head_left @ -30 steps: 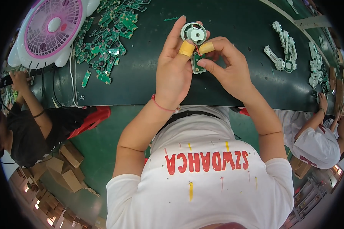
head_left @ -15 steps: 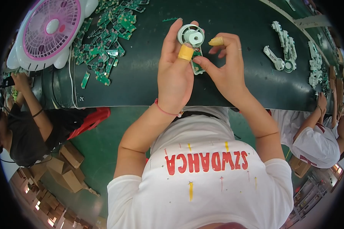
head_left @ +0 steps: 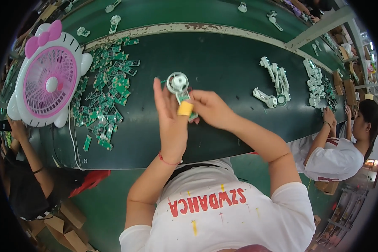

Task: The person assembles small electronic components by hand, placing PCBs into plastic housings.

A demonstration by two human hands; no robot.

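Grasp one white plastic housing with round head (head_left: 177, 80) in left hand (head_left: 173, 128); see one narrow green circuit board (head_left: 183, 97) inside. Count one yellow sleeve (head_left: 185, 108) on left thumb. At housing's side, right hand (head_left: 212, 109): fingertips blurred, cannot tell whether pinching or merely touching. Left of hands, count one heap of loose green circuit boards (head_left: 107, 92), overlapping, uncountable; past it, one pink-and-white plastic fan (head_left: 50, 84). Right of hands, count at least three white plastic arm-shaped housings (head_left: 284, 86).
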